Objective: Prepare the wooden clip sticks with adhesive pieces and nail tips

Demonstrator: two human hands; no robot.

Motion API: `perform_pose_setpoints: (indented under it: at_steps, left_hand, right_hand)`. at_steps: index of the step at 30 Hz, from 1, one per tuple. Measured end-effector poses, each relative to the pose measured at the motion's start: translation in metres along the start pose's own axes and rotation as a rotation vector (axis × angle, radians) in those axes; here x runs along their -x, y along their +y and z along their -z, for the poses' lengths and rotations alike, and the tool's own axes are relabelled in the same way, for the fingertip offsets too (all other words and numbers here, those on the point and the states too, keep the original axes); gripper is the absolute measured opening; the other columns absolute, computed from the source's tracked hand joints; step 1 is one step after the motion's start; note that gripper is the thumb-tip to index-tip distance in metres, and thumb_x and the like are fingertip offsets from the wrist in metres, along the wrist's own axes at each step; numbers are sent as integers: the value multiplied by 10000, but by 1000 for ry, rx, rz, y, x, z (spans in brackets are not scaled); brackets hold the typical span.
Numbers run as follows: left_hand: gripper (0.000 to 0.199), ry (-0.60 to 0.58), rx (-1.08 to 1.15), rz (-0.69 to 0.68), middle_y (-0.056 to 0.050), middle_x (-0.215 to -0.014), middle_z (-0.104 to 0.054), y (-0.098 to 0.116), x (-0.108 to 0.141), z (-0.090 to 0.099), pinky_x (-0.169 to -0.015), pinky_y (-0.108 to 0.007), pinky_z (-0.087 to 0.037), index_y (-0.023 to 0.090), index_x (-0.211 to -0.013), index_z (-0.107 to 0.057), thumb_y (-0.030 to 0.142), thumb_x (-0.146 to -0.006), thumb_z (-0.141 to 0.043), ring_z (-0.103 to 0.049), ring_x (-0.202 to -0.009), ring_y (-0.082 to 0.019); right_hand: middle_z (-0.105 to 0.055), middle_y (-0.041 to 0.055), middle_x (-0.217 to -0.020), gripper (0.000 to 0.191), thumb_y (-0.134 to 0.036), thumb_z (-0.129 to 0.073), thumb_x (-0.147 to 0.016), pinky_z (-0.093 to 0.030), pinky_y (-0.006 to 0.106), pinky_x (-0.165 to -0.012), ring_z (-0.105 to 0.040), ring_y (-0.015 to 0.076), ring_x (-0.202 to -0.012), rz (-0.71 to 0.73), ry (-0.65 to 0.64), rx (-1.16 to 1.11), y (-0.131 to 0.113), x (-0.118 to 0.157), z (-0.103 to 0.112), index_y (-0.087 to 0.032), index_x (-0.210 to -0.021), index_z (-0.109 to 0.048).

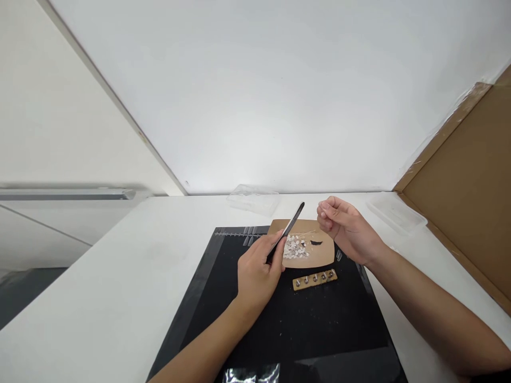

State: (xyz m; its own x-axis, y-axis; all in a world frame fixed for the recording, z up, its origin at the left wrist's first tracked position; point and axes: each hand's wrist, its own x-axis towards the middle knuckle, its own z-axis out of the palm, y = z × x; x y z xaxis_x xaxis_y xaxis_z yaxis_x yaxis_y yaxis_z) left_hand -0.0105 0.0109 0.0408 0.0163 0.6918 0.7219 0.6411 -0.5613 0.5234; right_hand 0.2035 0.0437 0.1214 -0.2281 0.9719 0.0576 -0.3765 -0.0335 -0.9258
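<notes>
My left hand (pixel 260 261) is wrapped round a slim black nail file (pixel 294 219), its rounded end pointing up and to the right. Across from it, my right hand (pixel 342 223) is raised with thumb and fingers pinched together. Whatever may be between those fingertips is too small to make out. Beneath both hands lies a tan board (pixel 327 255) with a heap of small white pieces (pixel 295 248). A small dark curved piece (pixel 316 243) and some thin pale sticks rest there too. Closer to me sits a narrow holder (pixel 315 280) with several metal pegs in a row.
A black mat (pixel 319 324) covers part of the white table (pixel 120 298). Clear nail tips (pixel 248 240) lie near its far left corner, others (pixel 339 255) by its right edge. Clear plastic boxes (pixel 253 199) (pixel 395 211) stand behind; a cardboard panel (pixel 467 181) rises right.
</notes>
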Motion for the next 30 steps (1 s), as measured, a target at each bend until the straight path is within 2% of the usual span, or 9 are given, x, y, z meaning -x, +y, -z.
perform_pose_setpoints:
  at_steps: [8,16,21,25,28,30]
  left_hand:
    - [151,3,10,-28,-51,-994,-808,1,-1,1,-874,-320,-645,166,-1123,-753,197,-1010,-658,-786,-801,-175]
    - [163,-6,38,-44,-55,-1035,-805,1,1,-1,-875,-306,-643,175,-1145,-744,177,-1009,-654,-787,-830,-174]
    - [168,-14,42,-31,-53,-1029,-807,2,1,0,-848,-302,-652,177,-1148,-745,185,-1012,-647,-792,-821,-176]
    - [163,-8,33,-17,-55,-1029,-809,2,1,1,-847,-317,-659,188,-1141,-749,210,-1020,-642,-795,-821,-183]
    - [162,-13,45,8,-55,-1023,-806,3,2,1,-839,-322,-662,198,-1138,-751,227,-1022,-643,-796,-838,-192]
    - [169,-26,69,38,-53,-1031,-804,4,2,1,-799,-309,-665,209,-1146,-751,243,-1025,-638,-794,-822,-188]
  right_hand:
    - [-518,-35,-761,376,-446,-893,-837,-373,250,-645,-412,86,-636,-188,-204,-35,2,0,-1,-177,-776,-637]
    - [-452,-36,-789,374,-393,-862,-887,-349,233,-621,-378,93,-663,-207,-297,-168,3,3,-3,-182,-778,-573]
    - [-447,-40,-795,401,-438,-818,-926,-343,237,-624,-368,86,-650,-179,-333,-120,4,3,-5,-186,-781,-541]
    - [-518,-42,-761,400,-508,-759,-956,-405,263,-661,-444,92,-633,-63,-313,104,9,4,-4,-202,-801,-553]
    - [-626,-23,-759,367,-554,-690,-987,-468,298,-649,-569,130,-621,81,-162,448,18,6,-6,-224,-888,-563]
    - [-672,-10,-752,335,-546,-615,-1030,-469,305,-612,-616,156,-606,165,-75,685,23,9,-8,-238,-923,-539]
